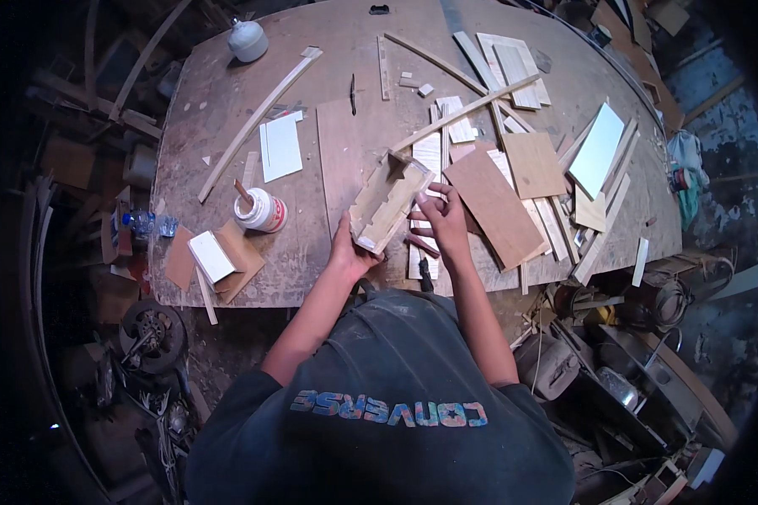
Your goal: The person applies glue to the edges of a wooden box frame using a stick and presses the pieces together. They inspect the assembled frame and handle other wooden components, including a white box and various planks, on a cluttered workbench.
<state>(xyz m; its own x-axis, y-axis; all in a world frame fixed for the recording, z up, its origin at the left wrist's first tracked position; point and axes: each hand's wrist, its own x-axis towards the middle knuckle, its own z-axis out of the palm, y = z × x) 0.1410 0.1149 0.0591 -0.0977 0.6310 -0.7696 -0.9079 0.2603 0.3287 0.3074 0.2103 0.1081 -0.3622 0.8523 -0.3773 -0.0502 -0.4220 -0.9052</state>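
A small open wooden box (387, 202) with notched edges is tilted over the near part of the workbench. My left hand (354, 254) is closed around its lower left end. My right hand (444, 220) is at the box's right side, fingers bent and apart, one fingertip at the upper rim. Whether it bears any of the box's weight is unclear. Left of the box stands a white tub (263, 210) with a brown stick in it. A brown board (497, 206) lies just right of my right hand.
The workbench (303, 84) carries long strips, a light panel (280, 147), a pale panel (598, 150) and several offcuts. A folded brown piece with a white block (211, 257) sits at the near left edge. A white round container (248, 40) stands far left. Clutter (619, 387) fills the lower right.
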